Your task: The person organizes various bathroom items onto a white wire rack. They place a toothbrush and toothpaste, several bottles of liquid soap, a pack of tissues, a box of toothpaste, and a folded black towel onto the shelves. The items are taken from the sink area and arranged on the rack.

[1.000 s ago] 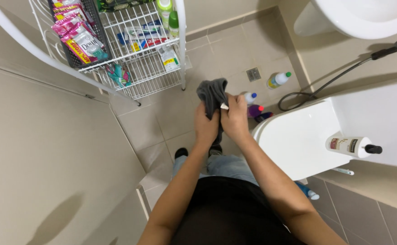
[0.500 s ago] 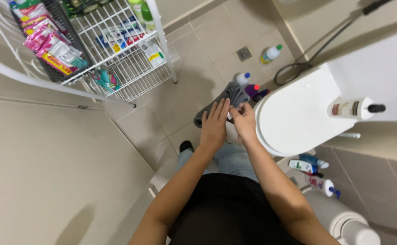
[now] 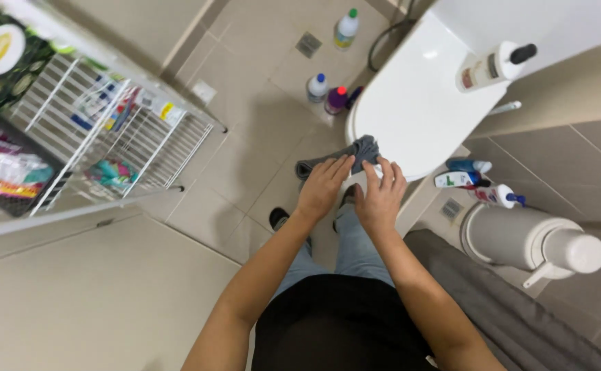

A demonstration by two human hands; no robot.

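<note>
Head view: your left hand (image 3: 322, 185) and right hand (image 3: 381, 196), fingers extended flat, pressed the crumpled grey cloth (image 3: 345, 156) against the white toilet lid (image 3: 417, 103) front edge; unpinched, it risked slipping floorward.

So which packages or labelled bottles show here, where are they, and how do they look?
Green packet: rack top left, round pale patch.
Pink packets: rack's dark basket.
White bottle: floor, green cap.
Pump bottle: cistern top, white, black pump, lying down.
Blue and white bottles: floor right of toilet.
</note>
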